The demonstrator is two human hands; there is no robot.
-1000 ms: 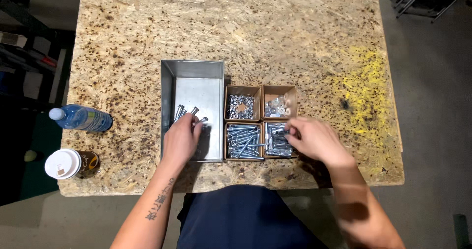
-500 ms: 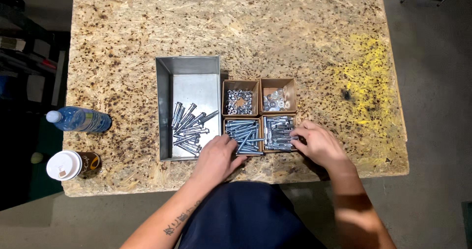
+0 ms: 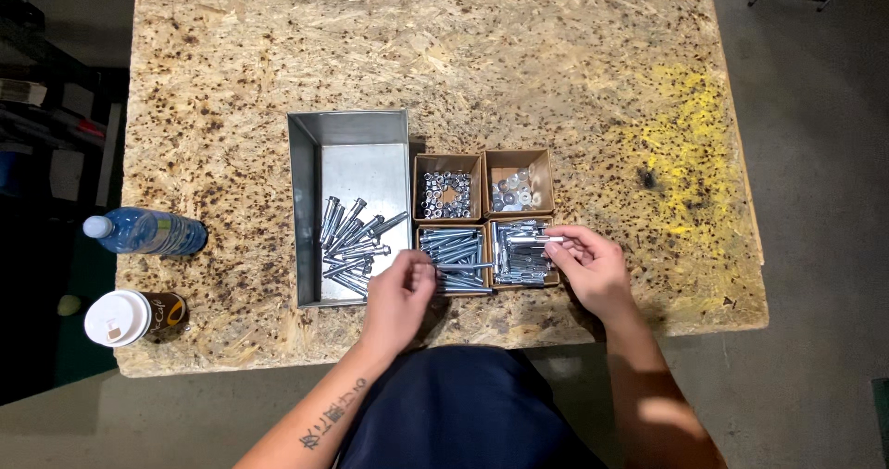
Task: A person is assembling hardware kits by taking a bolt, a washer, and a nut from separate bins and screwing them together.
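Note:
My left hand [image 3: 398, 295] is at the near edge of the near-left cardboard box [image 3: 452, 259], fingers curled on a long bolt [image 3: 466, 267] that lies across the bolts in that box. My right hand [image 3: 590, 267] sits at the right side of the near-right box [image 3: 520, 253] and pinches a short bolt [image 3: 535, 239] over its contents. A metal tray [image 3: 350, 136] to the left holds a loose pile of bolts [image 3: 356, 242] at its near end. The two far boxes hold nuts [image 3: 445, 194] and washers [image 3: 514, 191].
The work surface is a chipboard table [image 3: 519, 52] with a yellow paint stain [image 3: 690, 154] on the right. A blue water bottle [image 3: 146, 232] lies at the left edge and a lidded coffee cup [image 3: 120, 318] stands near the front left corner.
My left hand has left the bolt pile in the tray and moved right to the near-left box. My right hand has stayed at the near-right box, lifting its fingers a little.

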